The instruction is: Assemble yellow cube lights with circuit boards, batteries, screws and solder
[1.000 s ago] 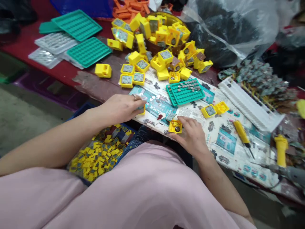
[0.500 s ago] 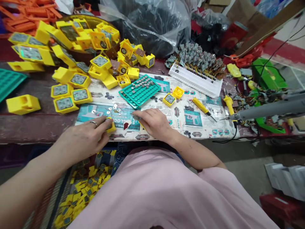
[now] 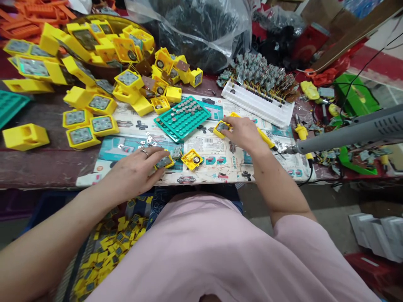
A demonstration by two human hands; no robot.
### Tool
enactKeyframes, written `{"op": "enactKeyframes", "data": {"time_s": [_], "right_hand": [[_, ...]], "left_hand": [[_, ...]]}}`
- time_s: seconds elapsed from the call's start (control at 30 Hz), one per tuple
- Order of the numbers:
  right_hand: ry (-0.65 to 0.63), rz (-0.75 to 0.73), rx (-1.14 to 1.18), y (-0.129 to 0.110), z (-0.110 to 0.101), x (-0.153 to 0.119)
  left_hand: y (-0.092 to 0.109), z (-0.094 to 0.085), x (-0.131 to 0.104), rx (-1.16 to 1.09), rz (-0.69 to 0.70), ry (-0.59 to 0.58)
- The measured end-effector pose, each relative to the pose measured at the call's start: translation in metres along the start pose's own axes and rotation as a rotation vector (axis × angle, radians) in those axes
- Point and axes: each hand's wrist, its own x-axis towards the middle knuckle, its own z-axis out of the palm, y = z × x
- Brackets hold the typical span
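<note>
My left hand (image 3: pixel 136 170), a ring on one finger, is closed on a small yellow case (image 3: pixel 168 162) with a grey face, low over the printed sheet. My right hand (image 3: pixel 242 133) reaches further back, its fingers closed at the edge of another grey-faced yellow case (image 3: pixel 220 131). Between my hands an open yellow case (image 3: pixel 192 160) with a round metal part inside lies on the sheet. Small shiny metal plates (image 3: pixel 150 140) lie behind my left fingers. A yellow-handled screwdriver (image 3: pixel 267 139) rests beside my right wrist, which partly hides it.
Green trays (image 3: pixel 185 132) with coin-like cells lie behind the open case. Many yellow cases (image 3: pixel 80 135) crowd the left. A white rack (image 3: pixel 256 109) with wired boards stands at back right. A grey electric screwdriver (image 3: pixel 340 132) juts in from the right, above a green bin (image 3: pixel 359 165).
My right hand has moved right and back to the other yellow case. An open yellow case now shows between my hands. My left hand has shifted slightly right with its case.
</note>
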Motion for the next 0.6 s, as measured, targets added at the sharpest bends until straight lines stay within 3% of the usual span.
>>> {"op": "enactKeyframes", "data": {"time_s": [0.27,0.6], "right_hand": [[-0.119,-0.088,-0.062,-0.001,-0.014,0.011],[-0.008,-0.016,-0.109,-0.003,-0.003,0.007]], "left_hand": [[0.000,-0.001,0.000,-0.003,0.040,-0.016],[-0.001,0.005,-0.004,0.000,0.002,-0.031]]}}
